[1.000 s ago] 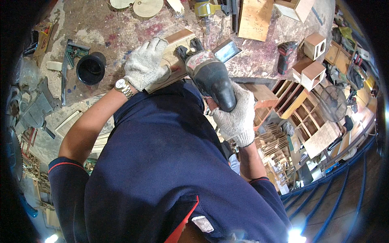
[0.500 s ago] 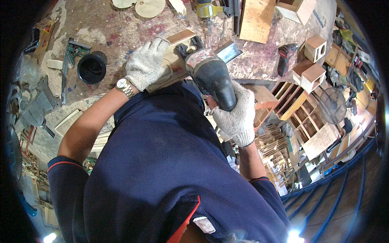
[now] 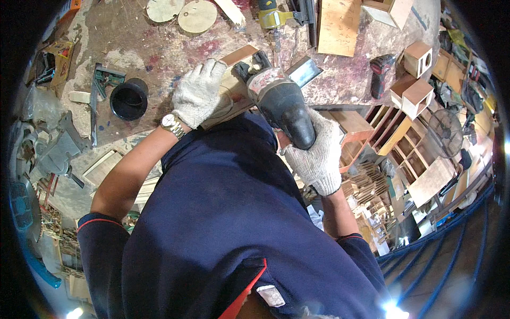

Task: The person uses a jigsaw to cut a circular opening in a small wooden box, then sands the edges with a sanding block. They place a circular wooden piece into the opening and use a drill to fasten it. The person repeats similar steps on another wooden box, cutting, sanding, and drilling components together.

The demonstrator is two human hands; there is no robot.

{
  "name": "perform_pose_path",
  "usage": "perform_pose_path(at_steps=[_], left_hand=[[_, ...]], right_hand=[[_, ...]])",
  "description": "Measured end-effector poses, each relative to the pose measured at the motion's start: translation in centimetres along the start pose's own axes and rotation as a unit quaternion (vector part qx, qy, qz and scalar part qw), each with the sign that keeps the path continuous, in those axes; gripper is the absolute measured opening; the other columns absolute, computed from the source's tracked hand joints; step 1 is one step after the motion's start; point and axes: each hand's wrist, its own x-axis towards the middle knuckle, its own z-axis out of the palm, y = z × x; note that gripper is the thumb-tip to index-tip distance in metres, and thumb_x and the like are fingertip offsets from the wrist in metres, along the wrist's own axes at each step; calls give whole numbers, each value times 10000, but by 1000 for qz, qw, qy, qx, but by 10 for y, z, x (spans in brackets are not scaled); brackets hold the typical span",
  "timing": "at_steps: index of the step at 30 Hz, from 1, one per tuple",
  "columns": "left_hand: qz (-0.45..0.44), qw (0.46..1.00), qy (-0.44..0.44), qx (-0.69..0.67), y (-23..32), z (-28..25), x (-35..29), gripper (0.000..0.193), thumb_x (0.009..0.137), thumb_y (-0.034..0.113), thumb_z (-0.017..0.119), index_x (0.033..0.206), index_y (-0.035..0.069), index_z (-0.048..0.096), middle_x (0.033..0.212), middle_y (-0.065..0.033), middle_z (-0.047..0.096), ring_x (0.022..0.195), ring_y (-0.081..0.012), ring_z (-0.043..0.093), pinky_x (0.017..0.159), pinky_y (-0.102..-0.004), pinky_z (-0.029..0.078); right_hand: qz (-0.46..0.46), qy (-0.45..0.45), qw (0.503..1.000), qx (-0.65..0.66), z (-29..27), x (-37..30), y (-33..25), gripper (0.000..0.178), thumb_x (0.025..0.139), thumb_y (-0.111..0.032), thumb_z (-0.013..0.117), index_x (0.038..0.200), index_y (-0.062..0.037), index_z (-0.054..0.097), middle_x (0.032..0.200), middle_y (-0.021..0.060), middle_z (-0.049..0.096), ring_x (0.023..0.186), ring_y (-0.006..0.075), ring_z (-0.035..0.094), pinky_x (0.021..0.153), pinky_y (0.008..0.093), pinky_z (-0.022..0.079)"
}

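My left hand (image 3: 197, 94), in a white knit glove, holds down a light wooden board (image 3: 234, 98) at the bench's near edge. Its fingers reach toward the board's far side; the thumb side is partly hidden. Wrapped round the rear of a power tool (image 3: 287, 109) is my right hand (image 3: 316, 154), gloved as well. The tool has a black rounded grip and a worn, reddish-grey front. Its front end is over the board, just right of my left hand. A shiny metal plate (image 3: 304, 72) sticks out beside it. The contact between tool and board is hidden.
On the bench lie a black cup (image 3: 128, 99), round wooden discs (image 3: 197, 16), a yellow power tool (image 3: 272, 19), a marked plank (image 3: 338, 26) and a red-black cordless tool (image 3: 379, 76). Small wooden boxes (image 3: 411, 98) stand right. A fan (image 3: 445, 134) and wooden racks are beyond.
The whole view has shifted, so the scene sits slightly farther right. Both hands keep their hold on the board and the power tool, with little movement between them.
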Motion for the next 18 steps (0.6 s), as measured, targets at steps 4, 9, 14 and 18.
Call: perform_pose_path(at_steps=[4,9,14,18], left_hand=[[2,1000,1,7,-1,1,0,440,844,180,669,1273,110,606,1181,-95,629,1046,-250,660,888,-379,558],[-3,1000,-3,9,0,2,-1,389,882,165,627,1268,117,612,1165,-83,638,1032,-238,665,880,-370,561],[-1,1000,9,24,-2,5,1,352,903,164,607,1253,121,614,1147,-78,640,1019,-232,667,864,-365,562],[1,1000,13,26,-2,5,0,336,916,167,598,1249,121,614,1124,-74,642,1009,-232,671,857,-366,561]], right_hand=[[-14,11,1000,-23,2,2,2,457,695,-225,796,1050,40,686,777,230,692,711,415,702,696,446,554],[7,-28,1000,-13,-1,4,-1,463,701,-228,794,1060,42,685,782,225,698,707,415,700,694,447,554],[6,-19,1000,-15,-2,7,-5,438,711,-233,795,1046,28,689,777,223,695,719,405,701,704,446,550],[15,-1,1000,-10,-1,5,-8,435,715,-234,796,1055,17,695,784,216,701,731,398,706,716,443,553]])
